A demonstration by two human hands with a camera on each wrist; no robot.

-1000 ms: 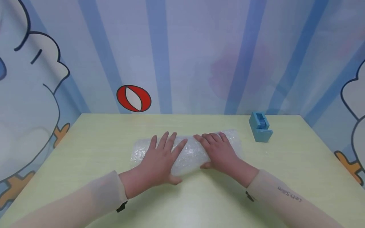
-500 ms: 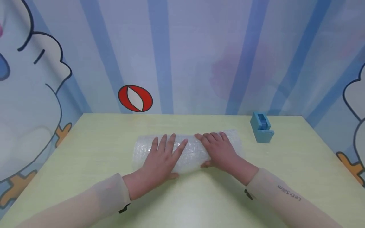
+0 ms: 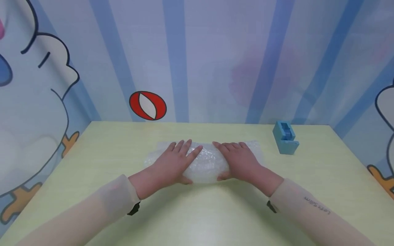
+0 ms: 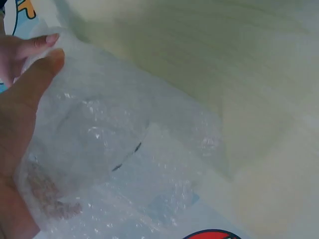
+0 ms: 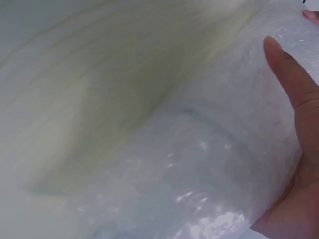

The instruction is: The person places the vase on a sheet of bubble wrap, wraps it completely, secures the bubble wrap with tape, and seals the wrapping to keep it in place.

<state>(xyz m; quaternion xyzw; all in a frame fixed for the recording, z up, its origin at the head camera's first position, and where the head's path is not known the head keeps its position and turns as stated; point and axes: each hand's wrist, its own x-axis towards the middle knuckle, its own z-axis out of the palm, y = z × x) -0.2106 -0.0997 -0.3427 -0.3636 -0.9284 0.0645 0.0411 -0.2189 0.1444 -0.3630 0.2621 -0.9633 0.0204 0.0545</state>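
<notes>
A bundle of clear bubble wrap (image 3: pixel 207 164) lies crosswise on the table before me. My left hand (image 3: pixel 170 165) holds its left half, thumb on the near side and spread fingers over the top toward the far side. On the right half my right hand (image 3: pixel 241 162) holds it the same way, its fingertips bent over the far edge. In the left wrist view a rounded outline with dark marks shows through the wrap (image 4: pixel 109 119); what lies inside cannot be made out. The right thumb (image 5: pixel 289 74) presses along the wrap's near face in the right wrist view.
A blue tape dispenser (image 3: pixel 285 138) stands at the back right of the pale yellow-green table (image 3: pixel 203 215). Behind the table's far edge rises a blue striped backdrop (image 3: pixel 209 61) with cartoon prints.
The wrap has been turned over between the hands and looks more bunched at the left. My left hand has shifted slightly forward, its thumb drawn in against the near side. The right hand stays nearly in place.
</notes>
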